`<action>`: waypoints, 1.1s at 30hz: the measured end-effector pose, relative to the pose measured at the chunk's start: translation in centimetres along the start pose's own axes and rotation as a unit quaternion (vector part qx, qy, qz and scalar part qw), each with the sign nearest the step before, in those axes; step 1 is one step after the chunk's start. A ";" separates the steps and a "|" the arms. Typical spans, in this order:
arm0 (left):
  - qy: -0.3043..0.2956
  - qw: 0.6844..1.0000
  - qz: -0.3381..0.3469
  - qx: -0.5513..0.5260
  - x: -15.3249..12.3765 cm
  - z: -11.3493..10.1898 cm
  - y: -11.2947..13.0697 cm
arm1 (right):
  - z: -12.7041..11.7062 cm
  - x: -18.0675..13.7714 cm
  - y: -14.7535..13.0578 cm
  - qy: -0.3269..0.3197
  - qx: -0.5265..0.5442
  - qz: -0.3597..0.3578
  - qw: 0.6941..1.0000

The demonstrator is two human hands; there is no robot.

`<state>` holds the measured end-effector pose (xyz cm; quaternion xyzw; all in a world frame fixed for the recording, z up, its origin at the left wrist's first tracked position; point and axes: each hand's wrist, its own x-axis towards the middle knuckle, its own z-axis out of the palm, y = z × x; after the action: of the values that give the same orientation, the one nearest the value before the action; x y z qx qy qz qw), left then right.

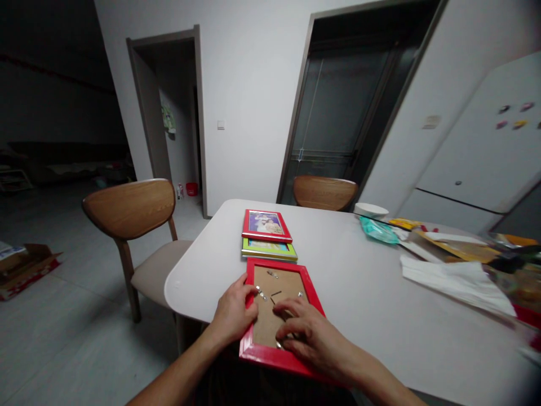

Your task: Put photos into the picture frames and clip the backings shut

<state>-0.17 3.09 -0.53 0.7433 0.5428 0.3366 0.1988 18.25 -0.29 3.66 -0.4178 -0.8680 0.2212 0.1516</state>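
Observation:
A red picture frame [310, 285] lies face down at the table's near edge, its brown backing board [264, 324] upward. Small metal clips, one of them a clip [262, 293] at the left, sit around the board. My left hand [234, 310] grips the frame's left side, fingers closed round its edge and thumb on the board. Over the board's lower right is my right hand [306, 332], fingers bent and apart, the lower ones beside a shiny clip [279, 344]. Nothing visible is held in it. Further up lies a red photo frame [287, 228], overlapping a green frame [270, 255].
On the right of the white table [346, 270] are a white bowl [371, 210], a teal plastic bag [379, 230], white paper [456, 282] and assorted packaging. A wooden chair [129, 208] stands at the left; another chair [324, 193] stands behind the table.

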 end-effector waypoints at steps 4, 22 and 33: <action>0.006 1.000 -0.003 0.003 -0.1 -0.2 0.4 | 0.6 0.4 0.5 0.034 0.001 0.001 0.999; 0.031 0.990 -0.031 -0.136 0.4 -0.9 0.9 | -1.6 1.9 0.4 0.160 -0.047 0.166 0.972; 0.014 0.877 -0.136 -0.461 0.7 -6.1 -1.3 | -2.7 1.7 0.7 0.212 -0.047 0.117 0.969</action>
<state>-5.28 3.78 3.03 0.4817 0.4245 0.5289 0.5550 18.84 2.14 5.73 -0.5609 -0.7704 0.1024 0.2851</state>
